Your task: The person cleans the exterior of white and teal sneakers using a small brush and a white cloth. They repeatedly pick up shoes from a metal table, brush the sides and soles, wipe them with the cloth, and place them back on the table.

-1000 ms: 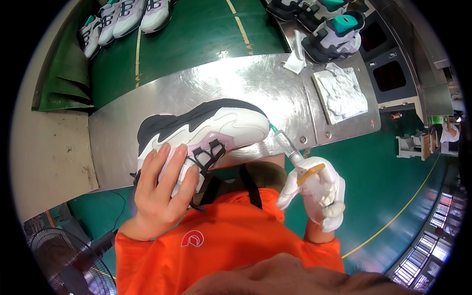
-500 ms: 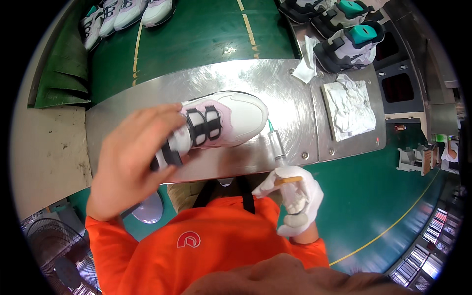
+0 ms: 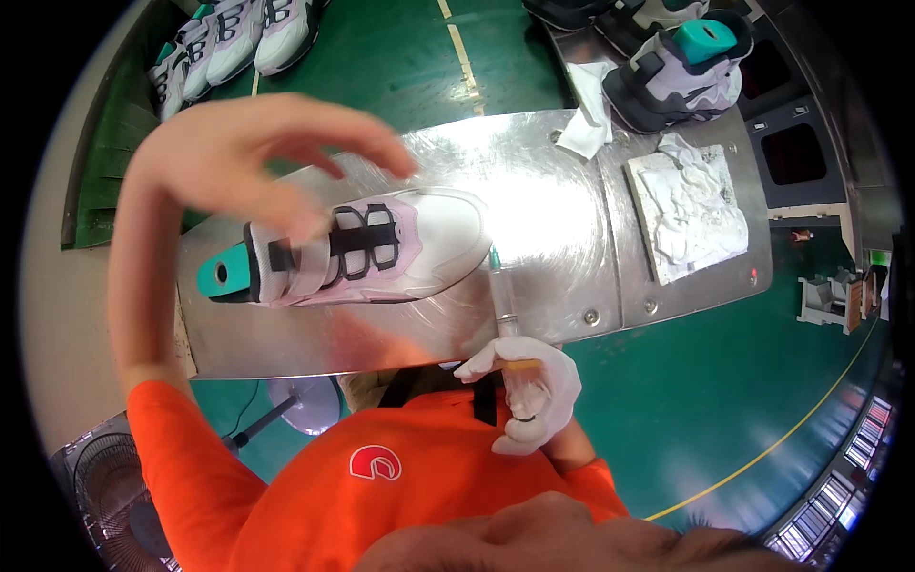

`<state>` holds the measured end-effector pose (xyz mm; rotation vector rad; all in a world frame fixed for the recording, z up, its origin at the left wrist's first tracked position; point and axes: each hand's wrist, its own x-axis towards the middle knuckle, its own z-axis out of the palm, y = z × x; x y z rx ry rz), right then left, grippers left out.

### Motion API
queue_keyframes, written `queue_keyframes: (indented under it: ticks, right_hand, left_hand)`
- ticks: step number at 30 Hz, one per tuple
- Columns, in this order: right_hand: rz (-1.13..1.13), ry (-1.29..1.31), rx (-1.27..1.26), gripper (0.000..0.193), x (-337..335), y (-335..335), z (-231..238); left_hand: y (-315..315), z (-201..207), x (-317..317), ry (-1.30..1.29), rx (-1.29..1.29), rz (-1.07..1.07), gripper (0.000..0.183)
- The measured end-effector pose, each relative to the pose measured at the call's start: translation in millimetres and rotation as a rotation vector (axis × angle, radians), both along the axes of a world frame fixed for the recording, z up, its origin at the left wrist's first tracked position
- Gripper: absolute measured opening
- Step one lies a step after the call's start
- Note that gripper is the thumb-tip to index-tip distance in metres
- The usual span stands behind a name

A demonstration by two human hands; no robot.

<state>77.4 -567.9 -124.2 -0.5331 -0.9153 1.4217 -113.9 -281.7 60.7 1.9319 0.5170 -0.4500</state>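
the left hand [image 3: 219,157] is over the back part of the shoe [image 3: 443,234], with its fingers spread and its grip loose. it is blurry, so i can't tell if the thumb touches. the shoe sits sole down on the shiny desk [image 3: 562,257], toe to the right, with a green block [image 3: 224,275] in its heel end. a calm hand on its back part would help stop it from sliding. right by the toe is the green tip of a syringe [image 3: 504,297]; i can't tell if they touch. the gloved right hand [image 3: 534,393] has its grip closed around the syringe. a slow, light push along the toe edge should keep things neat.

far below and left of the shoe is a fan [image 3: 100,496]. up and left is a row of shoes [image 3: 233,43]. the left hand hides a bit of the shoe, but the toe looks free. up and right are a white cloth [image 3: 588,110], another shoe [image 3: 672,91] and a pad [image 3: 664,259] with a crumpled rag [image 3: 688,205].
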Motion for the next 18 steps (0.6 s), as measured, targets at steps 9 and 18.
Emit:
queue_keyframes:
  ticks: [9,18]
  right_hand:
    - [-0.074,0.122,-0.065,0.061,13,6,27]
    - [0.389,0.065,0.087,0.096,38,51,147]
  left_hand:
    - [-25,-66,70,0.014,0.063,-0.126,0.047]
    - [-78,23,-23,-0.674,0.122,0.465,0.046]
